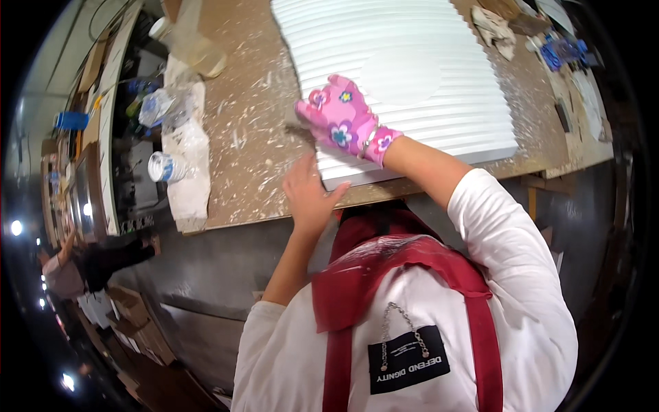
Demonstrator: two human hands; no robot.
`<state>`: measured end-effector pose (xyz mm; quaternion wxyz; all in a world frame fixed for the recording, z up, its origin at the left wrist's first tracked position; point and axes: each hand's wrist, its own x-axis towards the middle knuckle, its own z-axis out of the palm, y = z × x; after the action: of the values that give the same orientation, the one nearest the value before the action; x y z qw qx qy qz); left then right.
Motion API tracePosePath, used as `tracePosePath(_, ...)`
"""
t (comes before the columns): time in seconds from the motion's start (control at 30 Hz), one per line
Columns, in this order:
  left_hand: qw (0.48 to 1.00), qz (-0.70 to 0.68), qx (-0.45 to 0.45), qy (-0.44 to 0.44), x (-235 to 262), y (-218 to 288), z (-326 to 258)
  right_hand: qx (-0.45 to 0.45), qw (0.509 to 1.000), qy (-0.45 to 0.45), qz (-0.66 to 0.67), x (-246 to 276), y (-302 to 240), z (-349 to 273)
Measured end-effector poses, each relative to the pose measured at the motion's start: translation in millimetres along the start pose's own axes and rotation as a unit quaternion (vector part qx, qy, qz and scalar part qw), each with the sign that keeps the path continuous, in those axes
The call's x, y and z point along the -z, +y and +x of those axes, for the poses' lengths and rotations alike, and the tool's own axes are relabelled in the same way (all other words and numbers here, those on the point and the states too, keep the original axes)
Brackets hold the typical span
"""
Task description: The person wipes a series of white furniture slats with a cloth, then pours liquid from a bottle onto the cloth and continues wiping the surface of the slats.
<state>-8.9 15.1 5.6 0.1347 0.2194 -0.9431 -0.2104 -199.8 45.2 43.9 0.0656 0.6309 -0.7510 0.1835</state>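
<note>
A white panel (439,130) with parallel ridges and a smooth round disc (401,75) in its middle lies on the worktable in front of me. My right hand (340,120), in a pink flowered glove, is over the panel's left edge. Its fingers are closed around a small greyish thing (296,118), too blurred to name. My bare left hand (310,192) rests at the near left corner of the panel, thumb spread from the fingers and touching the near edge.
The brown worktable (247,137) is strewn with white flecks. On its left, a stained cloth (189,202) lies under a white tub (165,167) and clear plastic bottles (165,106). A rag (494,31) and blue bottles (563,51) are at the far right. Another person (75,268) is at far left.
</note>
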Motion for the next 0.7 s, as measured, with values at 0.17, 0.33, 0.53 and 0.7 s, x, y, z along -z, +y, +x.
tracePosePath(0.17, 1.000, 0.006, -0.005, 0.016, -4, 3, 2, -0.146, 0.981, 0.030, 0.120, 39, 36, 3)
tracePosePath(0.33, 1.000, 0.010, -0.004, 0.012, -11, -4, 1, 0.036, 0.995, -0.056, -0.075, 15, 21, 13)
tracePosePath(0.53, 1.000, 0.013, 0.007, 0.006, -6, 2, 3, -0.008, 0.998, 0.008, -0.054, 24, 23, -7)
tracePosePath(0.7, 1.000, 0.013, -0.004, 0.007, -2, 6, 3, -0.153, 0.987, 0.037, -0.029, 59, 98, -63)
